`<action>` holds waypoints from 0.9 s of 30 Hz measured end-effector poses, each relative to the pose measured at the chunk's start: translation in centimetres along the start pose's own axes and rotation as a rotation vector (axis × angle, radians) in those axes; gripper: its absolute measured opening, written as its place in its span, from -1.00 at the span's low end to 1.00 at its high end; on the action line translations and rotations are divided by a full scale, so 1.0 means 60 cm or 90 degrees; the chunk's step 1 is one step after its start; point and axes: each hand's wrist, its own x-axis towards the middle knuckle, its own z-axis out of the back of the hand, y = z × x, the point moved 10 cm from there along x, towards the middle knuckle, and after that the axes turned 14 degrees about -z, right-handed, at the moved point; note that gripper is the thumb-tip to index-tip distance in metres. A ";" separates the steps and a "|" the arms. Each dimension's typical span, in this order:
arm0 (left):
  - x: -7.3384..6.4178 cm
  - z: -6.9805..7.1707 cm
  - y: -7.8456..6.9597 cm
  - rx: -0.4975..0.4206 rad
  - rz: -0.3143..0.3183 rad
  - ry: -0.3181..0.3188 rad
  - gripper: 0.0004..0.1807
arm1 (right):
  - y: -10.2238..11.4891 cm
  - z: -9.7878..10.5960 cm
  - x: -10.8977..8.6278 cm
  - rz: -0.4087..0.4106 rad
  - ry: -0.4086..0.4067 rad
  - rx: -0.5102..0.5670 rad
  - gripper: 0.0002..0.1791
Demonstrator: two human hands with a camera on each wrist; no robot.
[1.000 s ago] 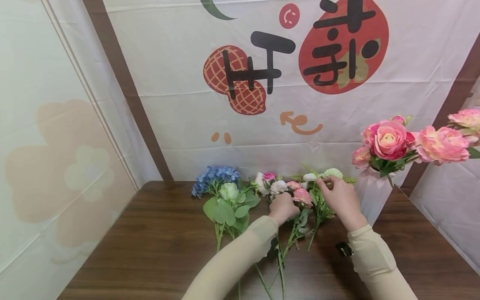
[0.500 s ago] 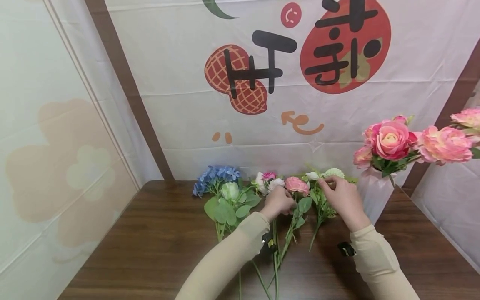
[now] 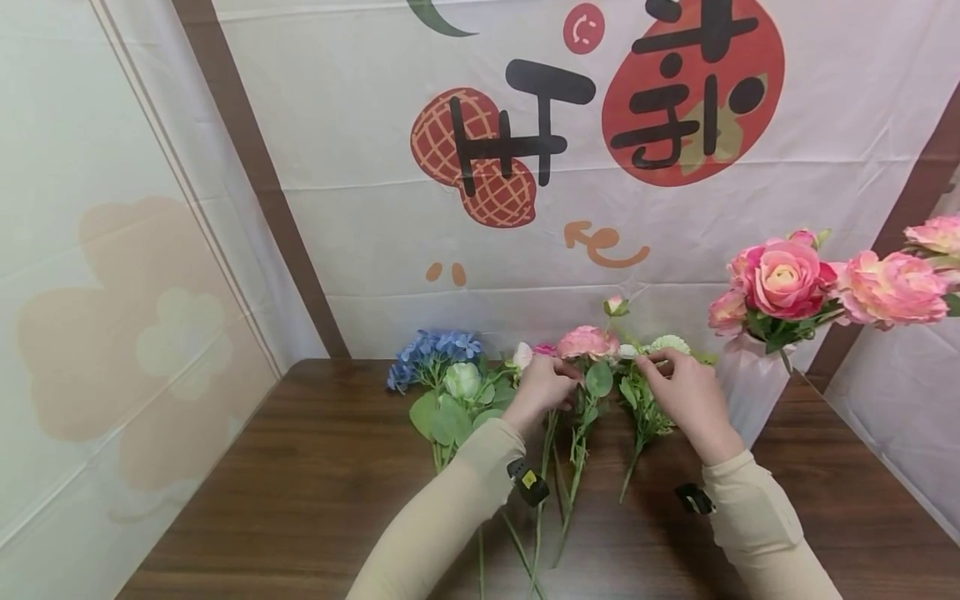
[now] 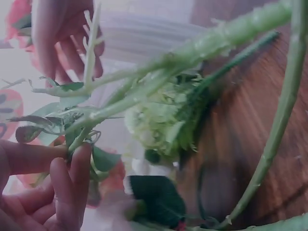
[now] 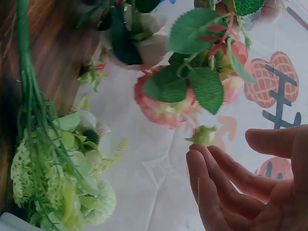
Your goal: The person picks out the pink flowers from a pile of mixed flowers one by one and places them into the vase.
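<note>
My left hand [image 3: 542, 387] pinches the green stem of a pink peony [image 3: 587, 342], just under its leaves. In the left wrist view the thumb and fingertips close around that branching stem [image 4: 144, 96]. The bloom stands raised against the backdrop, with a small bud [image 3: 615, 306] rising beside it. My right hand [image 3: 686, 400] is beside the bloom, fingers gently bent with a gap to the thumb and nothing between them. In the right wrist view its fingertips are close by the bud [image 5: 203, 136]. A green and white bunch [image 3: 647, 400] lies below this hand.
A pale vase [image 3: 750, 387] holding pink roses [image 3: 783, 279] stands at the right. Blue hydrangea [image 3: 435, 354] and a whitish-green rose [image 3: 461, 381] lie left of my hands. Other stems cross the wooden table [image 3: 300, 500], which ends at the printed cloth [image 3: 360, 208].
My left hand has shifted left and lifted the pink peony up and away from the other flowers, drawing its stem more upright. The right hand has barely moved.
</note>
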 end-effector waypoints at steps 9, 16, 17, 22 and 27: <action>-0.007 0.040 -0.010 -0.117 -0.013 -0.075 -0.85 | 0.017 0.023 -0.009 0.019 -0.015 0.024 -0.52; -0.018 0.066 -0.016 -0.136 -0.021 -0.116 -0.83 | 0.042 0.023 -0.014 0.042 -0.010 0.065 -0.53; -0.020 0.070 -0.016 -0.141 -0.019 -0.121 -0.83 | 0.046 0.022 -0.015 0.043 -0.008 0.067 -0.53; -0.027 0.083 -0.023 -0.163 -0.028 -0.149 -0.84 | 0.061 0.022 -0.014 0.036 0.000 0.079 -0.51; -0.033 0.097 -0.030 -0.177 -0.060 -0.186 -0.84 | 0.075 0.020 -0.018 0.047 0.008 0.093 -0.56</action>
